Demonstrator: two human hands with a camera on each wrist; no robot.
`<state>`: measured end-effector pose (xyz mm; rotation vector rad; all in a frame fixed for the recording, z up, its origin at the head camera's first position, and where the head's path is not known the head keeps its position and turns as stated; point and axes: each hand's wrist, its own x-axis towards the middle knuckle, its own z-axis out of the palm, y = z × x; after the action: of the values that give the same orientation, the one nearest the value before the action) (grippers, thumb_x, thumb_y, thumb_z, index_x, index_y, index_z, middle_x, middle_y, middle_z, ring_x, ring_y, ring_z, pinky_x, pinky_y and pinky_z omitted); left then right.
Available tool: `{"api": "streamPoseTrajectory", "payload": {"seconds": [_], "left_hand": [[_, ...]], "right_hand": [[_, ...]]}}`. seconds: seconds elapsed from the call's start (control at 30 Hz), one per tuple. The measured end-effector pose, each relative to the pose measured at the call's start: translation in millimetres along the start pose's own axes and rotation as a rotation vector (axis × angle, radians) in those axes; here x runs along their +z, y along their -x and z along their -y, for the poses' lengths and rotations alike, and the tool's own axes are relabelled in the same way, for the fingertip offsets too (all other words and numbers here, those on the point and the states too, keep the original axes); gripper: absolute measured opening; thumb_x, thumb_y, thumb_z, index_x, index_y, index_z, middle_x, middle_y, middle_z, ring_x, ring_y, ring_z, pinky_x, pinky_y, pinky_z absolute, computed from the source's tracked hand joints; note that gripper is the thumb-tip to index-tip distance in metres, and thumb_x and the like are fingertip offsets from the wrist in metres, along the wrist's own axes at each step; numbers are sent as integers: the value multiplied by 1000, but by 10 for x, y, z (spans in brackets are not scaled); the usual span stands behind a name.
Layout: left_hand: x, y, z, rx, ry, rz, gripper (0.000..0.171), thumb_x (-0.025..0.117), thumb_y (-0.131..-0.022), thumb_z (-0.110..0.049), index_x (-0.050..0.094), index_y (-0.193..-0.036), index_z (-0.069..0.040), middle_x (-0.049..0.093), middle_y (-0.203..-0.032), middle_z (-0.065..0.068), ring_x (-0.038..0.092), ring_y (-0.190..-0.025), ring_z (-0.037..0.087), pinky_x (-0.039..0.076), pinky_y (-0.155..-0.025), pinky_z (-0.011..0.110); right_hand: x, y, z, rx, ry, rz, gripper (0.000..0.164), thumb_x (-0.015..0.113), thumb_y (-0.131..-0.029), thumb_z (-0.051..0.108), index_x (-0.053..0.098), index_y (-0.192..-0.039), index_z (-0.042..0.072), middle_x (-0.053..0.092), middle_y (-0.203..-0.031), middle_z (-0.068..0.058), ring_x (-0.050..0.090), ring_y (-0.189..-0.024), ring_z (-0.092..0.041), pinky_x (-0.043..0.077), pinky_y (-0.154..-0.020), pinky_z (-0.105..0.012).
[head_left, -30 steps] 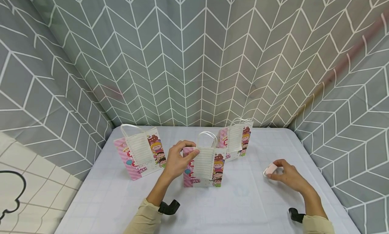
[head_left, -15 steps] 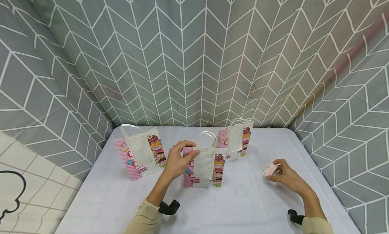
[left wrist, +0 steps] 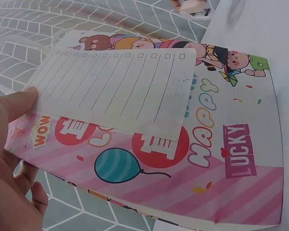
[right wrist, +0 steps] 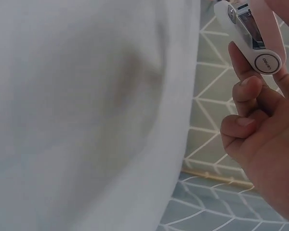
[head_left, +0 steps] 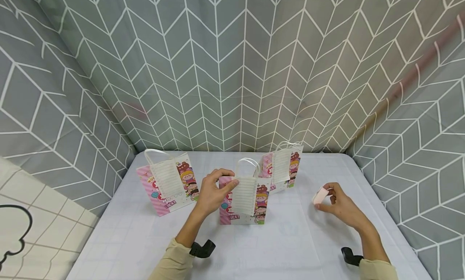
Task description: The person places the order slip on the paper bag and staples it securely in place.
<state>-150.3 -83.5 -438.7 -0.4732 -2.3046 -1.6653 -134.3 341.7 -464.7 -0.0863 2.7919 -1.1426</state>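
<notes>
At the table's centre stands a pink and white paper gift bag [head_left: 262, 203] with cartoon characters, white handles and "LUCKY" lettering. My left hand [head_left: 210, 193] pinches its upper left edge, thumb on the front near a lined paper slip [head_left: 244, 197]. The left wrist view shows the slip [left wrist: 115, 86] lying against the printed front, with small checkboxes along one edge. To the right, my right hand [head_left: 343, 207] holds a small pink and white stapler [head_left: 320, 195] between thumb and fingers. Its metal channel and round white end show in the right wrist view, above curled lower fingers [right wrist: 245, 89].
A matching gift bag [head_left: 147, 181] with a lined slip leans at the left. Another bag [head_left: 296, 165] with a slip stands behind and right of the centre one. A white cloth covers the table [head_left: 290, 247]; patterned grey curtains [head_left: 232, 70] surround it.
My right hand has raised the stapler slightly off the table and moved it a little left and away from me. The left hand and the bags stay where they were.
</notes>
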Motion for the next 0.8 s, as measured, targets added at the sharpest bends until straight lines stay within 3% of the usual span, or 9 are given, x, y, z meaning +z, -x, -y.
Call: {"api": "streamPoseTrajectory", "payload": {"seconds": [0.3,0.57,0.8], "left_hand": [[-1,7,-24,1,6,0,18,79,-88,-27,73,-105,-24,68,-107,-5,59,-104,18,49,-86,45],[5,23,-24,13,6,2,19,79,-89,-28,72,-106,-23,68,-108,-4,59,-105,18,48,-89,48],[8,14,-25,27,7,-13,18,79,-88,-28,73,-105,-23,69,-106,-4,60,-104,17,47,-89,49]], "right_hand": [[-31,5,372,-133,10,-39,74,81,-85,40,35,-135,9,43,-103,-12,38,-97,-24,34,-67,-30],[-4,6,704,-203,-40,-46,70,80,-86,39,36,-137,17,46,-118,-10,37,-100,-24,34,-74,-36],[51,-100,888,-264,-50,-64,63,78,-89,34,41,-138,21,44,-120,-13,38,-98,-27,34,-72,-38]]}}
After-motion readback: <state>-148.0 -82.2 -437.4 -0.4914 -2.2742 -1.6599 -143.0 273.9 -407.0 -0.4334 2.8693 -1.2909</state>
